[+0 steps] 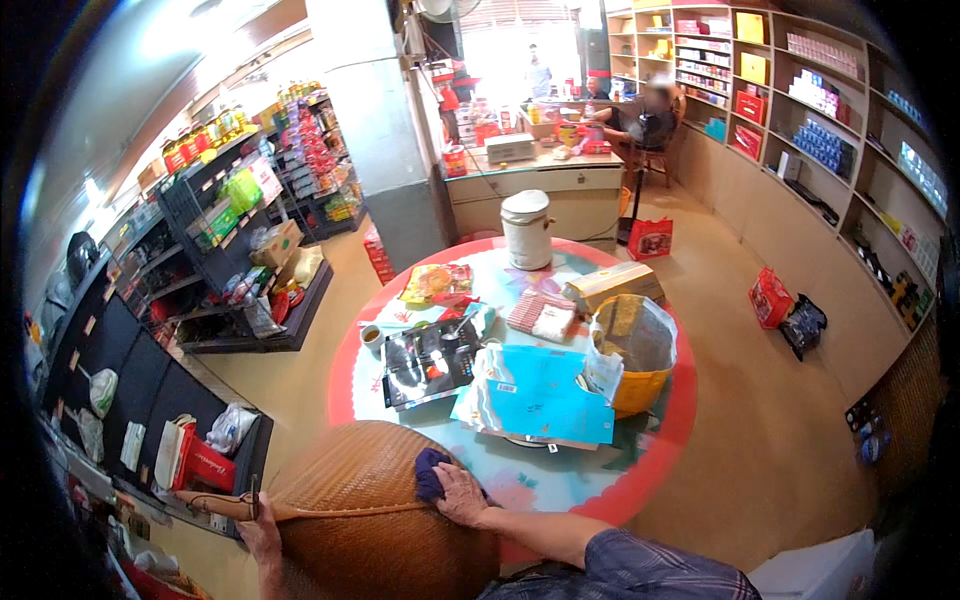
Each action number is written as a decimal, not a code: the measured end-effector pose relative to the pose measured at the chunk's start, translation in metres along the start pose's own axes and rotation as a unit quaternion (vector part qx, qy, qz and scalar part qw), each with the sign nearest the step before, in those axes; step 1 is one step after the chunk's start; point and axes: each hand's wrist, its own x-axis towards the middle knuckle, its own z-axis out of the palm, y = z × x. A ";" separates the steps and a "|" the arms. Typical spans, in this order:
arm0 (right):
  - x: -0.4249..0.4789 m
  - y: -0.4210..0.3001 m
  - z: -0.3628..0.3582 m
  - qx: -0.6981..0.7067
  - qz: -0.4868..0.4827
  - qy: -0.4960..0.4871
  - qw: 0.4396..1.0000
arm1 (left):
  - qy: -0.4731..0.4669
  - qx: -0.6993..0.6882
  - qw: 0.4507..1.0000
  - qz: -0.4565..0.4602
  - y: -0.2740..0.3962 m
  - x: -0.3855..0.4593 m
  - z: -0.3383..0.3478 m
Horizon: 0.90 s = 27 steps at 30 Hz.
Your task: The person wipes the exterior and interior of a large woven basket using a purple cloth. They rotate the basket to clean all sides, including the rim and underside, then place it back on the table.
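A large brown woven hand fan [360,480] lies before me, its near part overlapping the round table's [679,442] edge. My left hand [261,529] grips its handle [221,504] at the lower left. A central rib runs from the handle across the woven face. My right hand [460,495] presses a bunched dark purple cloth [429,474] onto the fan near its right side. Just beyond the fan rests a bright blue printed bag or sheet [540,394]. Left of that sits a shiny black tray [424,367] with small items on it.
Toward the back of the table stand a white lidded canister [526,229], a folded checked cloth [541,313], a cardboard box [615,285] and a lined yellow bin [645,394]. A cup of liquid [371,337] is at left. Shelves line both sides; a person [658,120] sits near the counter.
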 end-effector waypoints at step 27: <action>0.000 0.004 0.004 -0.015 -0.039 0.031 0.999 | -0.039 -0.003 0.999 0.016 0.006 0.003 -0.003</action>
